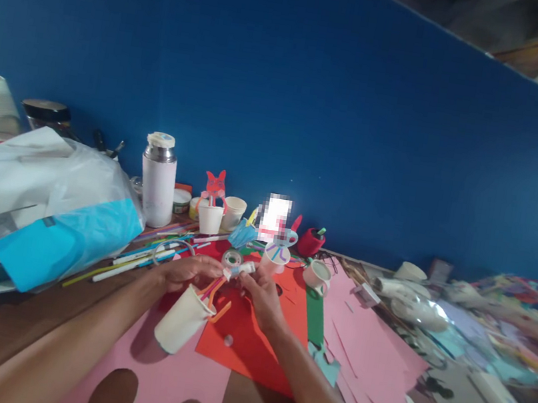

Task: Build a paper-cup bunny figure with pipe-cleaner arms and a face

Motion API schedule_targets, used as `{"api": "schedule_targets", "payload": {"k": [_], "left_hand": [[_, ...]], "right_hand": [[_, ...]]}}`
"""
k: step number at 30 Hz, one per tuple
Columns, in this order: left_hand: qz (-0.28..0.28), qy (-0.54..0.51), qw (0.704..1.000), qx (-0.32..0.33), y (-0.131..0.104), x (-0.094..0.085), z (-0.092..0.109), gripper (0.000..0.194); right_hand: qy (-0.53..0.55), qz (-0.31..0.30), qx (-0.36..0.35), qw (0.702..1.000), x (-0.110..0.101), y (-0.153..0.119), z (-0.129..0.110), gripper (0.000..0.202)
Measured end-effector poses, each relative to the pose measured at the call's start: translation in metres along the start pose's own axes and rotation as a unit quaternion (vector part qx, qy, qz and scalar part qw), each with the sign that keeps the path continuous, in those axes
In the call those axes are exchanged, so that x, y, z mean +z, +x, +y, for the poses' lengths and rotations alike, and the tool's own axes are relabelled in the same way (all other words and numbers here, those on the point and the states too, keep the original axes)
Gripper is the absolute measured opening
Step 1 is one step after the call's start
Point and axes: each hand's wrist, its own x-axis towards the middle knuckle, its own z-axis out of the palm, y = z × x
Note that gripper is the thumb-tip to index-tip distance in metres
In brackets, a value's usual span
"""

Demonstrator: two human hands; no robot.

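Observation:
My left hand [185, 271] and my right hand [260, 294] meet over the table and both pinch a small white tube [240, 270], likely glue. The left hand also holds a white paper cup [182, 320], tilted on its side with its mouth toward the hands. Coloured paper strips, orange and pink, stick out of the cup's mouth [214, 294]. A tape roll [232, 259] lies just beyond the hands. Under the hands lie a red paper sheet [247, 346] and a pink sheet [171, 382].
A white flask [157, 179] stands at the back left beside a white and blue plastic bag [40, 208]. Decorated paper cups [210, 216] and pens [139, 256] sit behind the hands. Pink and green paper [364, 337] and craft scraps cover the right side.

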Motion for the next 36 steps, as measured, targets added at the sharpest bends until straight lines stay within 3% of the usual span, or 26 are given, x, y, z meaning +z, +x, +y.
{"api": "schedule_targets", "payload": {"k": [7, 16, 23, 29, 32, 36], "left_hand": [[-0.019, 0.088, 0.996, 0.002, 0.004, -0.009, 0.002, 0.020], [-0.024, 0.100, 0.995, 0.003, 0.005, -0.021, 0.001, 0.020], [-0.022, 0.102, 0.994, -0.017, 0.006, -0.023, -0.001, 0.018], [-0.012, 0.085, 0.996, -0.011, 0.003, -0.023, 0.003, 0.017], [-0.029, 0.037, 0.999, -0.007, -0.001, -0.022, 0.006, 0.016], [-0.061, -0.033, 0.998, 0.003, -0.002, -0.021, 0.007, 0.019]], "right_hand": [[-0.130, 0.015, -0.012, 0.991, -0.006, 0.004, 0.001, 0.030], [-0.231, 0.010, -0.090, 0.969, -0.010, 0.005, 0.004, 0.018], [-0.233, -0.029, -0.021, 0.972, -0.012, 0.003, 0.004, 0.029], [-0.285, 0.005, -0.072, 0.956, -0.020, 0.007, 0.007, 0.019], [-0.364, 0.036, -0.091, 0.926, -0.023, 0.004, 0.007, 0.018], [-0.530, 0.021, -0.177, 0.829, -0.022, -0.003, 0.011, 0.013]]}}
